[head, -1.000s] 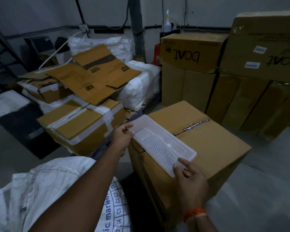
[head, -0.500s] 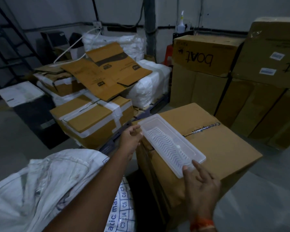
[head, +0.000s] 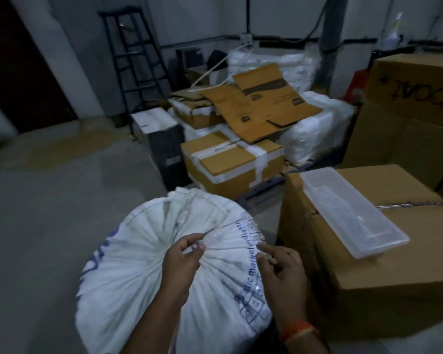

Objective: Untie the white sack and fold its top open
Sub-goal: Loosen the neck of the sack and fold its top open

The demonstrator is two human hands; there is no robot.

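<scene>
The white sack (head: 164, 272) sits on the floor (head: 36, 238), its top bunched tight. The left hand (head: 180, 261) pinches the gathered top. The right hand (head: 283, 268) rests half curled on the sack, beside a brown box (head: 394, 264)

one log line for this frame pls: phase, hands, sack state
phase: untying start | left hand: pinching gathered neck of white sack | right hand: on sack, grip unclear | sack: tied shut
</scene>
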